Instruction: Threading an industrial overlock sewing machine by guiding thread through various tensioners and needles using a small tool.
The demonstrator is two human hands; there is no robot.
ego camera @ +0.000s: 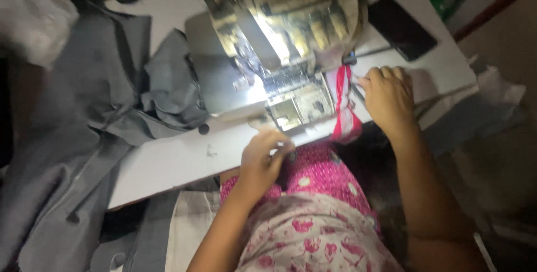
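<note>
Resting my curled right hand (pixel 389 95) on the red patterned cloth strip (pixel 344 107), left hand (pixel 267 157) pinching something small (unclear what), I risk fingers near the worn metal sewing machine (pixel 279 42).

Sewing machine (pixel 279 31) on table (pixel 179 160), at centre toward twelve o'clock. Heaped cloth (pixel 112 98) at nine o'clock of machine, draped over table edge. Phone (pixel 401 27) at two o'clock, flat on table. Cloth strip (pixel 345 107) at four o'clock, hanging off table's near edge, just beside right hand (pixel 387 97). Left hand (pixel 265 160) at six o'clock, at near edge. Patterned cloth (pixel 319 233) below, in lap.
</note>
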